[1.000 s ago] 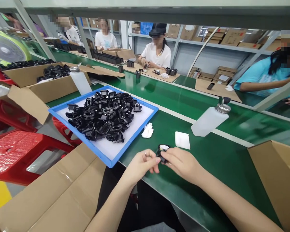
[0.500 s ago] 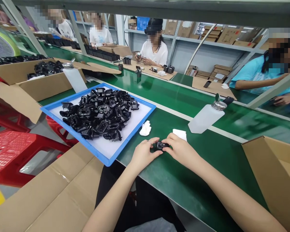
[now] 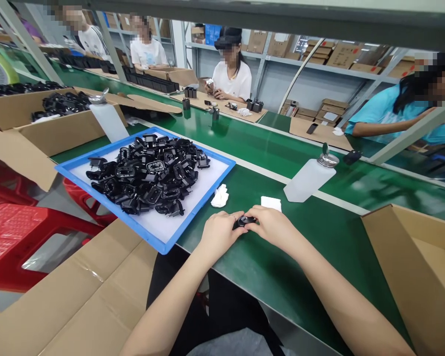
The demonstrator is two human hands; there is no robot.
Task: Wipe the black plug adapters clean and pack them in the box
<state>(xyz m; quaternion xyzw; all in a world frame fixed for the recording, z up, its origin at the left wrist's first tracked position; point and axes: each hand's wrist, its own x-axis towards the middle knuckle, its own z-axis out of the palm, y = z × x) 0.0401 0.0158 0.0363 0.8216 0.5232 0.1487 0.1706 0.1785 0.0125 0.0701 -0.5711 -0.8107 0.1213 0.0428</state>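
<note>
A small black plastic part (image 3: 244,222) is pinched between my two hands above the green table. My left hand (image 3: 219,233) closes on its left end, and my right hand (image 3: 272,225) grips the right end; the fingers cover much of it. To the left, a blue-rimmed tray (image 3: 165,245) bears a heap of similar black plastic parts (image 3: 152,170). A crumpled white tissue (image 3: 220,196) lies between the tray and my hands. Just beyond my right hand is a folded white cloth or tissue (image 3: 270,202).
A white pump bottle (image 3: 309,180) stands ahead on the right, and another pump bottle (image 3: 109,118) behind the tray. Cardboard boxes flank me: an open box (image 3: 396,257) at right, a filled box (image 3: 66,133) at left. A red stool (image 3: 18,237) is at left. Co-workers sit across the belt.
My hands have turned the black part and closed nearer around it. The view has shifted slightly, so the surroundings sit a little further left. Across the belt, a small dark object has moved along.
</note>
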